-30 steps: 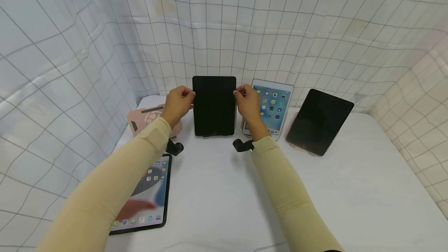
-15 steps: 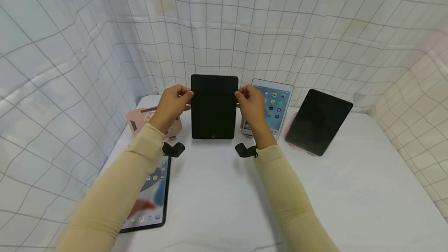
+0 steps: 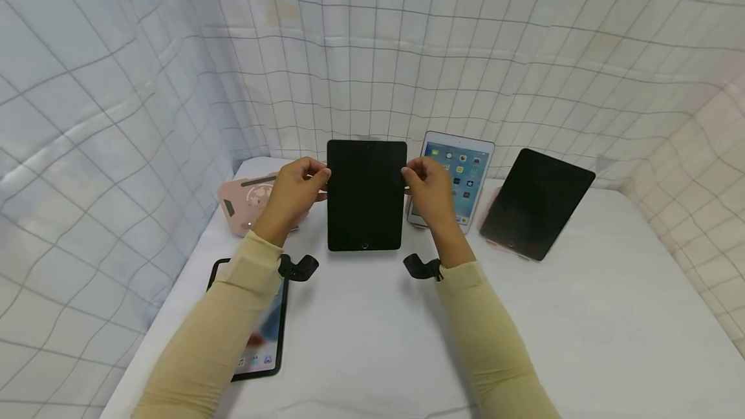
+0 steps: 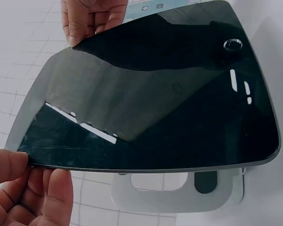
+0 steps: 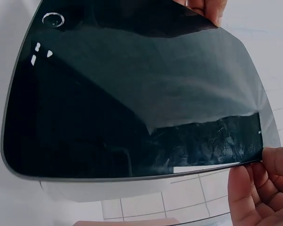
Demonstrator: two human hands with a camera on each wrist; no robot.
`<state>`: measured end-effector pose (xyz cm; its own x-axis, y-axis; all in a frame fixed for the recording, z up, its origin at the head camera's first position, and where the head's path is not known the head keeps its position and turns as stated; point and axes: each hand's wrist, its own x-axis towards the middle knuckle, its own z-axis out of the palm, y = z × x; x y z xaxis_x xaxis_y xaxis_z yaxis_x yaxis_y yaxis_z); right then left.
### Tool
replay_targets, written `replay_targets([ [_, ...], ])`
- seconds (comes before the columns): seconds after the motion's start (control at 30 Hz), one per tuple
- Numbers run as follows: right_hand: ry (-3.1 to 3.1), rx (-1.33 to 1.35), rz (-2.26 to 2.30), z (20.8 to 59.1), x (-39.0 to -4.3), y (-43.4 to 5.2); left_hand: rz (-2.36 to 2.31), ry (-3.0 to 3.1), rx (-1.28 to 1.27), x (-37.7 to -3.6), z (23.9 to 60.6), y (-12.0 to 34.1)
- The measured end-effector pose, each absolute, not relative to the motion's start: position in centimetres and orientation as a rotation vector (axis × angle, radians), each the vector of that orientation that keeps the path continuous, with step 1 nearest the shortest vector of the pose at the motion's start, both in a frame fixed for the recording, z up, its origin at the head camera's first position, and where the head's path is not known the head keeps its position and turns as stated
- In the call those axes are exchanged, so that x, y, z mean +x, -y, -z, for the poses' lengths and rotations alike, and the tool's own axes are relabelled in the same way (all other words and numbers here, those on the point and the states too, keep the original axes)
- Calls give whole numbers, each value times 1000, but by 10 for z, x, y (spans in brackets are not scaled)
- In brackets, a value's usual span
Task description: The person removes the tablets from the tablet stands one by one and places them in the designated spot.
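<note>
Lifted off its stand since earlier, dark tablet (image 3: 366, 194) pinched between left hand (image 3: 293, 194) and right hand (image 3: 432, 191) fingers, seemingly upright

The black rectangular glass-fronted tablet (image 3: 366, 194) is glossy and mirror-smooth (faint scratches show near one corner). The white cloth table cover (image 3: 361, 341) looks matt and soft, as does the grid-printed white fabric backdrop (image 3: 407, 50).

Dark tablet (image 3: 366, 194) at centre, lit tablet (image 3: 457, 178) right behind it, leaning tablet (image 3: 535, 203) farther right, flat tablet (image 3: 263, 332) front left
</note>
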<state>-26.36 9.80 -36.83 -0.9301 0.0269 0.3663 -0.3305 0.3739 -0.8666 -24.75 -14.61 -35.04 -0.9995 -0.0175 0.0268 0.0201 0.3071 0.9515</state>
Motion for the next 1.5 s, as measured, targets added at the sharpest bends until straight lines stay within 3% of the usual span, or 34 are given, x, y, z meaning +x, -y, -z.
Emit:
replay_targets([
  [0.73,2370,142,-1680,371,-226,-90,1989,2556,18,-217,350,164],
  [1.5,2418,44,-1983,387,-222,-94,2005,2694,-67,-212,362,171],
])
